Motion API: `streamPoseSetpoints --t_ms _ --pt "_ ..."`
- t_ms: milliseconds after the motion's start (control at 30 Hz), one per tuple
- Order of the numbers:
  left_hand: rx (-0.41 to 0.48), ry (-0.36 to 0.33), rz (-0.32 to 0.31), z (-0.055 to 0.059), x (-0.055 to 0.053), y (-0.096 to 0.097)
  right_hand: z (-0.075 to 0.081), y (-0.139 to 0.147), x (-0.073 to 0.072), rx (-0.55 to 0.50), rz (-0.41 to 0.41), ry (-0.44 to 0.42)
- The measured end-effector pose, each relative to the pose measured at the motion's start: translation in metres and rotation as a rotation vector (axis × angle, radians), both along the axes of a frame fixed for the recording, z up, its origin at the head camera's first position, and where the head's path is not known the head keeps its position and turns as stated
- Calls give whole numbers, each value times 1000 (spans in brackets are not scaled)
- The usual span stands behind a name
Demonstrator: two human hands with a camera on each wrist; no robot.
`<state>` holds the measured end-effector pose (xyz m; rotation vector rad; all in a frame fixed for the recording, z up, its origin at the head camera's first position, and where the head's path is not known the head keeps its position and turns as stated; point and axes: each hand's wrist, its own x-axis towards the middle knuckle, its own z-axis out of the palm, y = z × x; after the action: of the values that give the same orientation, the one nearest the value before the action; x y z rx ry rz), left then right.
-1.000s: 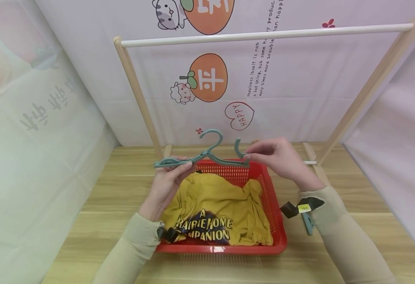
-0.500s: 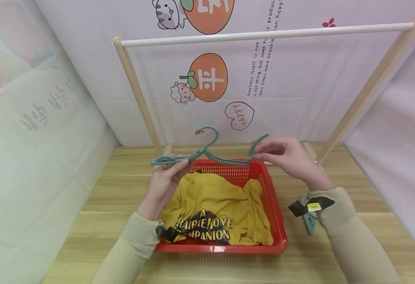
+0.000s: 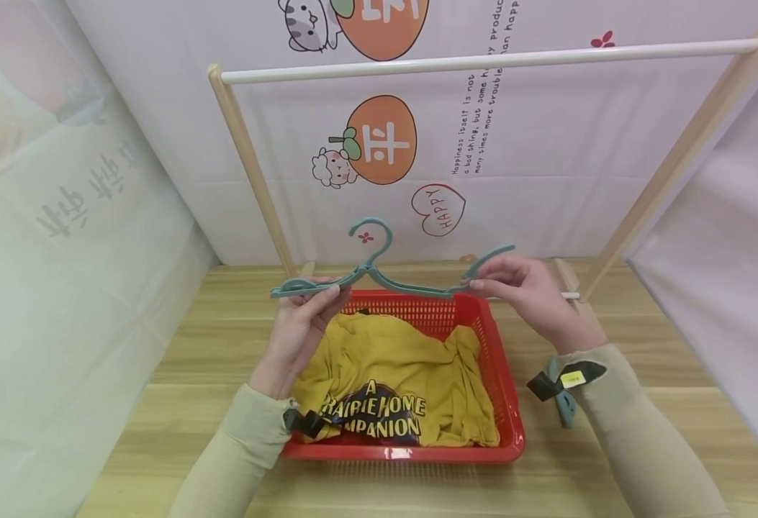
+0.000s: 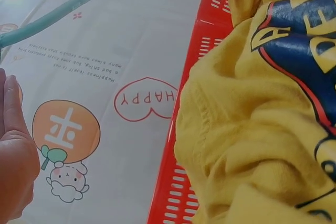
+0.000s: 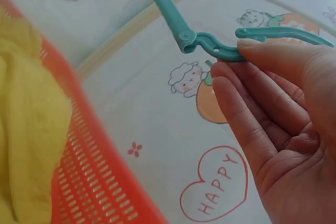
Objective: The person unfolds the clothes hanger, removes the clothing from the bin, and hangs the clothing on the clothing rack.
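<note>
Since the first frame, the loose end piece of your teal plastic folding hanger [image 3: 385, 282] has swung outward: it stood up steeply, and now it leans low to the right. The whole hanger has also gone up a little and to the left, and your right hand [image 3: 534, 298] is a bit farther right.

Your left hand [image 3: 302, 327] grips the hanger's left arm. Your thumb lies along the near side, and the other fingers go behind it, mostly hidden. The strips on that side lie close together. The hook stands up between your two hands, well clear of your fingers, with its opening facing left.

Your right hand pinches the other end near a joint. The right wrist view shows your thumb [image 5: 278, 53] on top and your fingertips just under the bent piece. The thin curved tip sticks out past your thumb, back over your hand.

You hold the hanger in the air above the back edge of a red plastic basket with little holes [image 3: 394, 453]. Inside lies a crumpled yellow cloth shirt with dark blue print [image 3: 391, 360]. More teal plastic [image 3: 566, 409] lies on the light wooden worktop [image 3: 178, 381], right of the basket, partly hidden by your wrist camera. Behind the hanger stands a pale wooden rack with a white bar [image 3: 489, 62].
</note>
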<state>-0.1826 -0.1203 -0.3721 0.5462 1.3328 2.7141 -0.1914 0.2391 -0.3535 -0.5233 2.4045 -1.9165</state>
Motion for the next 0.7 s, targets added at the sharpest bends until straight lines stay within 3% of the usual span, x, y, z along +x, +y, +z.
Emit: streamPoseSetpoints --t_ms 200,433,700 --pt "-48 -10 20 0 0 -1 5 4 1 44 -5 -10" --pt "-78 -27 34 -3 0 0 22 7 4 203 -65 3" --pt "-46 -8 5 -2 0 0 19 15 3 123 -21 25"
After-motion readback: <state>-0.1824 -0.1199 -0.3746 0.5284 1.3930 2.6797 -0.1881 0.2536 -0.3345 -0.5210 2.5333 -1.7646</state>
